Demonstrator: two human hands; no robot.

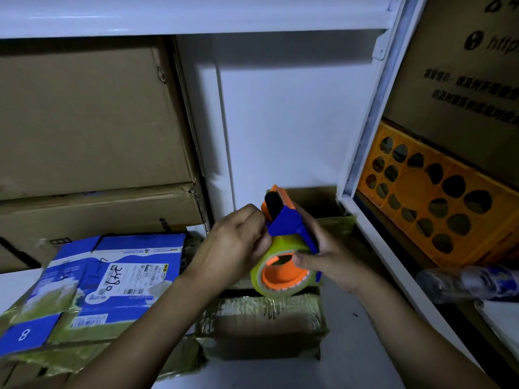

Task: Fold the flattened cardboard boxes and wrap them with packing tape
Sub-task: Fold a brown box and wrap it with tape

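Tape dispenser (283,228), blue frame with orange hub, is held between both hands above a tape-wrapped cardboard box (261,332) on the desk (351,346). Right hand (334,262) grips the blue handle, thumb at the hub of the yellowish tape roll (265,272). Left hand (233,240) has its fingers curled against the dispenser's front edge; whether they pinch the tape end cannot be determined. A blue printed carton (112,282) lies flat, left of the left hand. An orange crate (438,203) and a plastic bottle (471,282) sit right of the right hand.
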